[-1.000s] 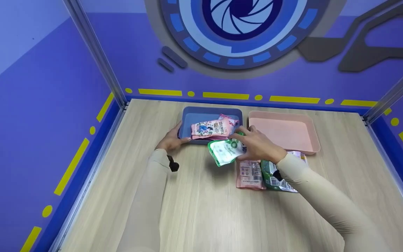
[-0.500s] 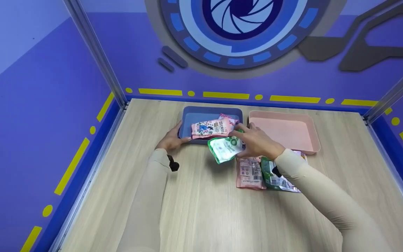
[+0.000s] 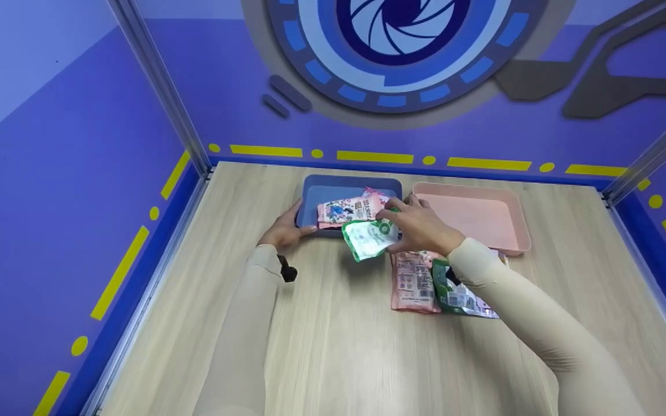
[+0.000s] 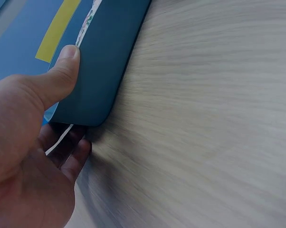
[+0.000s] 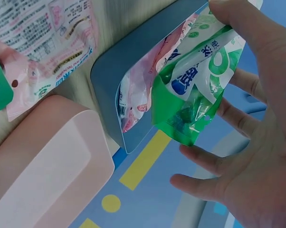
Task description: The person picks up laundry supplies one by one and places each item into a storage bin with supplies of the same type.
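My left hand holds the left front corner of the blue tray; in the left wrist view the thumb lies on its front wall and the fingers wrap the end. Pink pouches lie inside the tray. My right hand pinches a green-and-white pouch above the tray's front right edge. In the right wrist view this pouch hangs between thumb and fingers, partly covering the tray's contents.
A pink tray stands right of the blue one. In front of it a pink pouch and a green pouch lie on the wooden table, partly under my right forearm. Blue walls rise behind and at both sides.
My right hand and the green-and-white pouch have moved slightly away from me, toward the blue tray. The left hand stays at the tray's corner.
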{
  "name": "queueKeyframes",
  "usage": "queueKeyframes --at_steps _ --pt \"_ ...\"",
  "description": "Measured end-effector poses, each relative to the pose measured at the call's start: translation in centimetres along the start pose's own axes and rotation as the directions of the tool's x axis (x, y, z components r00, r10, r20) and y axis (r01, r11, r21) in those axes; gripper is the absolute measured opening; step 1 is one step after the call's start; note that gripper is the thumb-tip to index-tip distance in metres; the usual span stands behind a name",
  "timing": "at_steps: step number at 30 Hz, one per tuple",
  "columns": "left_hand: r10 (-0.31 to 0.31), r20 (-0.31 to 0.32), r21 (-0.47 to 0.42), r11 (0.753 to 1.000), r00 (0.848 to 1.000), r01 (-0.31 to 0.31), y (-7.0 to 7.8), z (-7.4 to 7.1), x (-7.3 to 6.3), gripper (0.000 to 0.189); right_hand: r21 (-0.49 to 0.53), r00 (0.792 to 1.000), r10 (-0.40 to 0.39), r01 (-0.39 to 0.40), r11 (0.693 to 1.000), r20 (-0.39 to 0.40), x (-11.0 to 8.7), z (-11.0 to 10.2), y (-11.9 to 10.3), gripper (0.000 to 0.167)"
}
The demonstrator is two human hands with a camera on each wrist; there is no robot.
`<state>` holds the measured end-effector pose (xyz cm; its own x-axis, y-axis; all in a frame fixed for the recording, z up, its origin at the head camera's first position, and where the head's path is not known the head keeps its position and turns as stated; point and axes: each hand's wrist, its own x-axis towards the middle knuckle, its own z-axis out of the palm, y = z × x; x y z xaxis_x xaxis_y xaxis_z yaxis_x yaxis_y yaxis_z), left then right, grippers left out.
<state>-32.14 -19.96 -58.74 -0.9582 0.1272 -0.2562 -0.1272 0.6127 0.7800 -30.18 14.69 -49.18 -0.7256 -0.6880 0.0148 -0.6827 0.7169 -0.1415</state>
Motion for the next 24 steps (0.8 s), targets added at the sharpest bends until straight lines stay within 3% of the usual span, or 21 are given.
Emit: queueKeyframes --at_steps 15,24 --pt "-0.002 0.005 -0.005 1.0 1.0 0.002 -0.2 0.0 0.0 0.096 -0.029 0.996 -0.08 0.078 0.997 -0.049 1.3 0.0 0.3 0.074" --pt "-0.007 0.011 0.0 1.0 1.0 0.007 -0.1 -0.1 0.0 0.094 0.034 1.0 -0.004 0.004 0.999 -0.019 2.8 0.0 0.8 0.056"
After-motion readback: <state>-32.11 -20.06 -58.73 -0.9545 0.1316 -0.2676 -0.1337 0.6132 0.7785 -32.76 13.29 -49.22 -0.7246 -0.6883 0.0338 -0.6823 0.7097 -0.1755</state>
